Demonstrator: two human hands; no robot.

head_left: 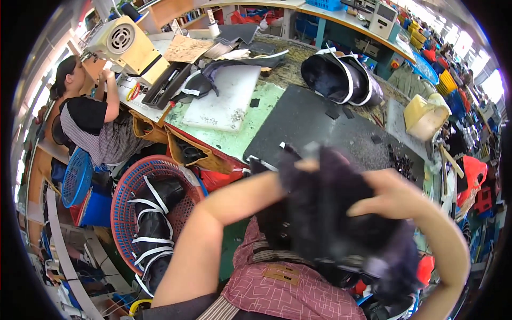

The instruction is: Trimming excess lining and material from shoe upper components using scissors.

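A black, soft-looking bundle (330,208) hangs in front of my body, smeared by motion; I cannot make out its exact kind. My right hand (386,194) grips its right side, thumb across the front. On the far side of the bundle is my left hand (305,166), with its fingers mostly hidden in the dark material. Both hands are over the near edge of the bench, by a dark work board (314,128). Beyond them lie curved black pieces with white edging (341,80).
At my left a red basket (120,197) holds black pieces with white edging. A white slab (226,101) lies on the green bench top. A hammer (444,165) and a yellowish block (424,117) are at the right. A person (93,112) sits working at a machine, far left.
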